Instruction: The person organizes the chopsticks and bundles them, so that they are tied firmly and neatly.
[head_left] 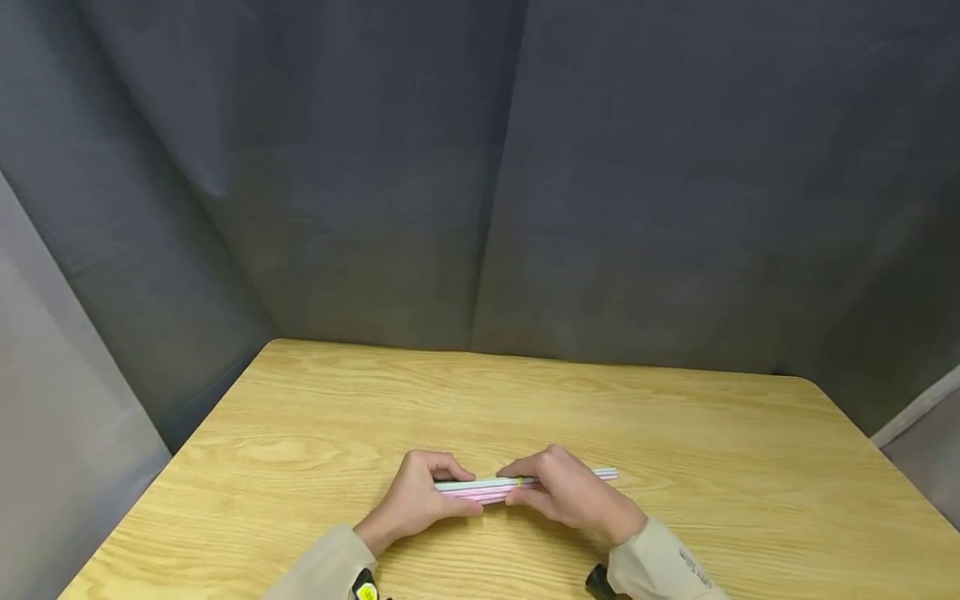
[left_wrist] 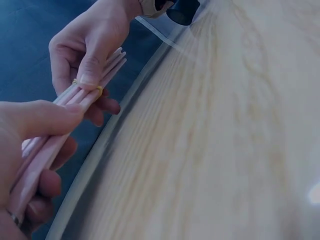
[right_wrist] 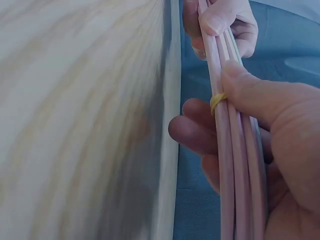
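Both hands hold a bundle of thin pink and pale green straws above the wooden table. My left hand grips one end, with its thumb along the near side and its fingers round the far side. Nearer the middle, my right hand pinches the straws beside a yellow rubber band that goes round them. In the right wrist view the right thumb presses on top, close to the band. The straws' free ends stick out past the right hand. Part of the bundle is hidden by the fingers.
The wood-grain table has rounded far corners. Behind it hangs a dark grey curtain, with a lighter panel at the left. Black wrist devices show at both sleeves.
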